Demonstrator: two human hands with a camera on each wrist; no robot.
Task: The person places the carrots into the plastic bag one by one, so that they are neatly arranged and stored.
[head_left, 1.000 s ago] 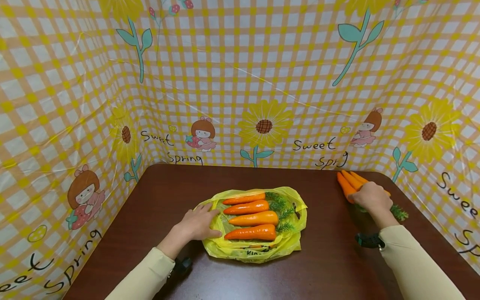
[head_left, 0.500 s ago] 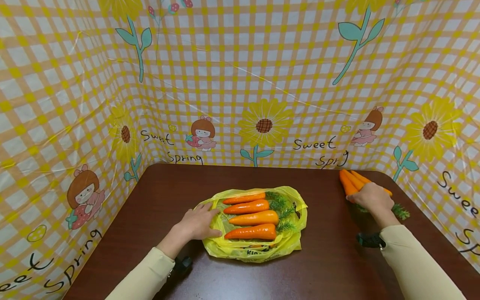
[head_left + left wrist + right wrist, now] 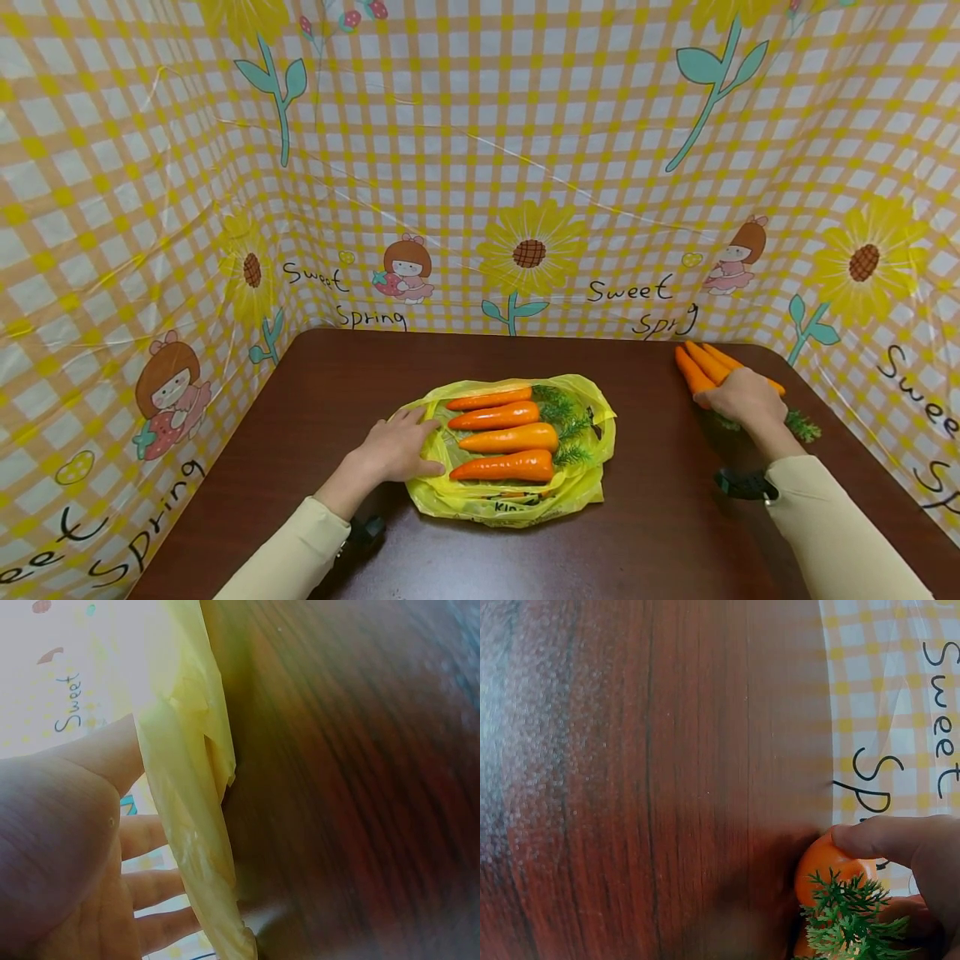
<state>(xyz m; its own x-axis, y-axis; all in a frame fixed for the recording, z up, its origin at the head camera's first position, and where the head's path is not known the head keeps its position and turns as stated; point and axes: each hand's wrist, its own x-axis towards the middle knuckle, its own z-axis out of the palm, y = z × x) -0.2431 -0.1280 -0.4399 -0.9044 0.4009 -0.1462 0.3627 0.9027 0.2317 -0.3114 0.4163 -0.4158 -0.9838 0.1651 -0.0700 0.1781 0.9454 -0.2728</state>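
Note:
In the head view, several orange carrots (image 3: pixel 510 437) with green tops lie side by side on a flattened yellow plastic bag (image 3: pixel 510 510). My left hand (image 3: pixel 393 450) rests on the bag's left edge, fingers spread. The left wrist view shows those straight fingers partly hidden behind the crumpled yellow plastic. Far right on the table, my right hand (image 3: pixel 746 402) grips a carrot in a small bunch of carrots (image 3: pixel 692 371). Up close in the right wrist view, its thumb presses the thick end of a carrot (image 3: pixel 812 871), and leafy greens (image 3: pixel 847 915) cover part of the fingers.
The dark brown wooden table (image 3: pixel 322 383) ends at a yellow checked cloth (image 3: pixel 450 167) that rises behind it and on both sides. The right-hand carrots lie close to the table's back right corner. Black straps with devices (image 3: pixel 742 483) sit at both wrists.
My right hand has shifted very slightly to the right, and the carrots by it have moved a little against one another. The left hand and the bag look unchanged.

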